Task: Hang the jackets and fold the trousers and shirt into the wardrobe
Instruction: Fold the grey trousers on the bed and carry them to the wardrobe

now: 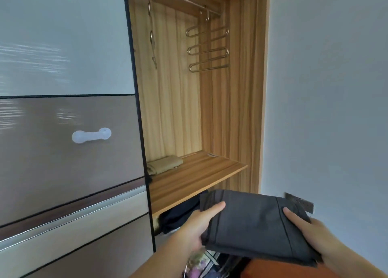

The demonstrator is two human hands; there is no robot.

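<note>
We hold the folded trousers (258, 225) flat between both hands, left hand (197, 225) and right hand (310, 229) each clamping a short end. The shelf (195, 179) lies ahead, up and leftward, nearer our left; its bare right half beside the beige garment (164, 164) looks the likely spot.

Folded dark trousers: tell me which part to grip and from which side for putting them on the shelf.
Grip the folded dark trousers by their two short ends, one from each side, as the left hand and right hand do now. The bundle is flat and wide, so end support probably keeps the fold from opening.
</note>
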